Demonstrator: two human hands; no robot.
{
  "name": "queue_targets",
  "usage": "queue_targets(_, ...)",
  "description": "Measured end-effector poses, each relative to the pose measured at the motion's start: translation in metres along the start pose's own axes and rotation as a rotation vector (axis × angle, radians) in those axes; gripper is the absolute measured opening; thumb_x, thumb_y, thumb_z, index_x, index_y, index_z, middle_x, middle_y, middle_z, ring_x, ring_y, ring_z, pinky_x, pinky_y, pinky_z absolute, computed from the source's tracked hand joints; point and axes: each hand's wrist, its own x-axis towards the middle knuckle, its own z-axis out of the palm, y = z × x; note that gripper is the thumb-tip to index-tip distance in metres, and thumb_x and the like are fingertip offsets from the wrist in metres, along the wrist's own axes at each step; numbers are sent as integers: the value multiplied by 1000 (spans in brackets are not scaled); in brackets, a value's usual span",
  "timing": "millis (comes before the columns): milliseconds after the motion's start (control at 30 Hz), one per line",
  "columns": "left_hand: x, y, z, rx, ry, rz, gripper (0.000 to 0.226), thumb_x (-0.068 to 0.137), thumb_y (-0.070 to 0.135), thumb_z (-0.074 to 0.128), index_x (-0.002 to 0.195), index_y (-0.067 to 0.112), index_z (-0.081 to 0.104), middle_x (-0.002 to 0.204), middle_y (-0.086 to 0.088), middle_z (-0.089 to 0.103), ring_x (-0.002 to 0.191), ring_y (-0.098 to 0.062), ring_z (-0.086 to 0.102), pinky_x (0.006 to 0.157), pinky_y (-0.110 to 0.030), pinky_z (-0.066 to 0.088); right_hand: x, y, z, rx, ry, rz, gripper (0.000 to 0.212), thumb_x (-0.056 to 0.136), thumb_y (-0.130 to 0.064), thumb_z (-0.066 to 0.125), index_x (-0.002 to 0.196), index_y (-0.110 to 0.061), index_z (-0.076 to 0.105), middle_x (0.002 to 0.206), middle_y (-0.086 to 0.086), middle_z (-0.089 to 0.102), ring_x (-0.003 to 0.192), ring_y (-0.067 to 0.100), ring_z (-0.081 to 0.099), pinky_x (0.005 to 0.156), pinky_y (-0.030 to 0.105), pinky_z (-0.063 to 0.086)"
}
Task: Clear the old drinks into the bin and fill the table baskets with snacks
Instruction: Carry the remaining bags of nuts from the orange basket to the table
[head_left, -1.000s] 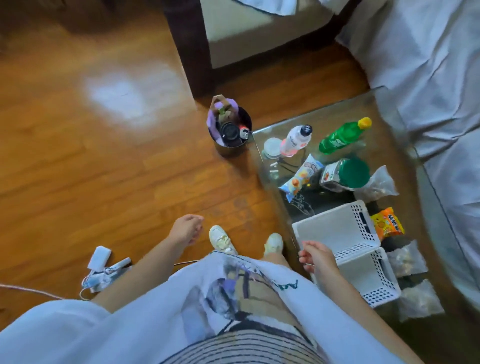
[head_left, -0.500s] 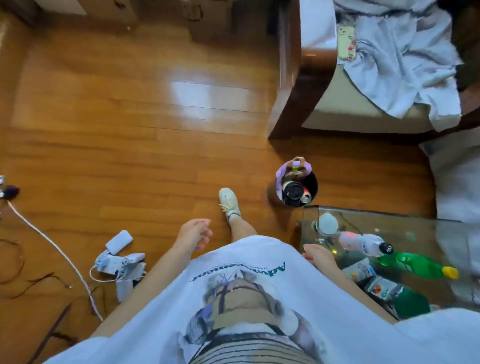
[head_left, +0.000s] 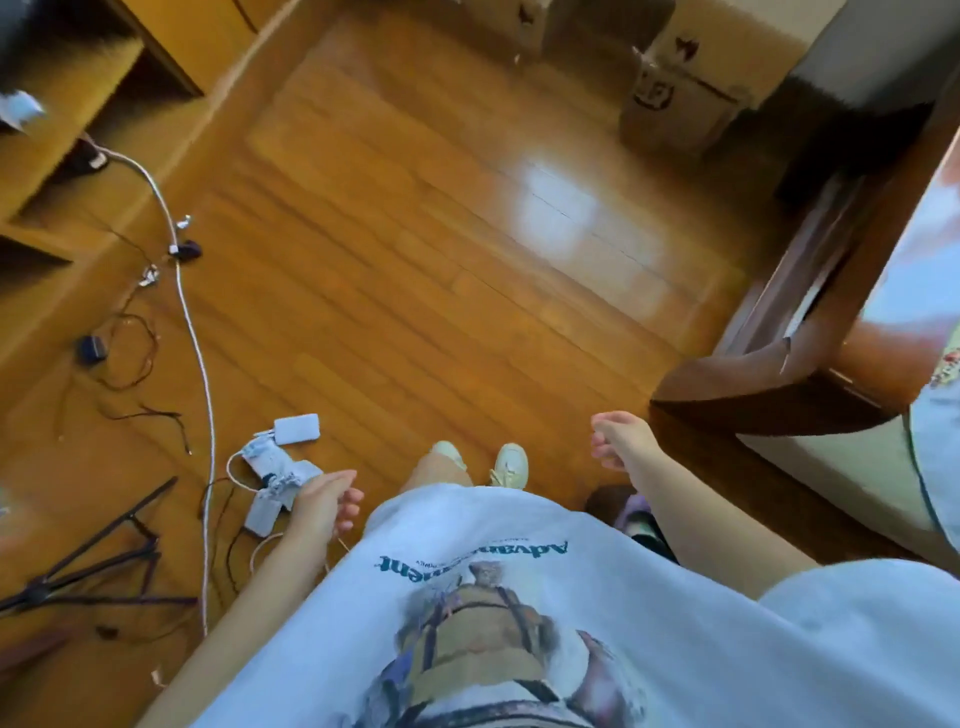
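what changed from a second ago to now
The view swung left, away from the glass table: baskets, bottles and snacks are gone from view, and only a sliver of the bin shows behind the right arm. The left hand and right hand hang empty as before. Chargers lie unmoved on the floor.

Cardboard boxes (head_left: 680, 98), white cable (head_left: 195, 332) and chargers (head_left: 283, 467) on wooden floor (head_left: 415, 260).

Dark bin (head_left: 644, 525) with purple liner on the floor, mostly hidden behind right forearm.
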Motion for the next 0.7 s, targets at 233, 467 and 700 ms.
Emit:
queue_targets(233,32,12,-21,-231,87,-260,14,94,12,51,81,7,55,50,-3,59,38,-12,52,52,-26,34,21,-125,41,-121,-173,-162,11,94,-11,45,94,-14,55,66,2,54,57,12,52,57,25,41)
queue_targets(467,87,122,-26,-329,78,-285,27,94,15,51,68,8,51,49,-4,56,45,-15,51,54,-25,35,40,-214,64,-151,-149,-109,15,95,-11,45,89,-18,57,67,3,55,58,14,52,59,25,42)
queue_targets(700,121,291,-7,-91,-43,-7,14,95,17,49,107,15,56,69,-3,55,50,-11,47,36,-14,33,66,-274,68,-117,-26,-57,7,92,-6,49,95,-7,55,67,8,52,56,18,48,48,23,43)
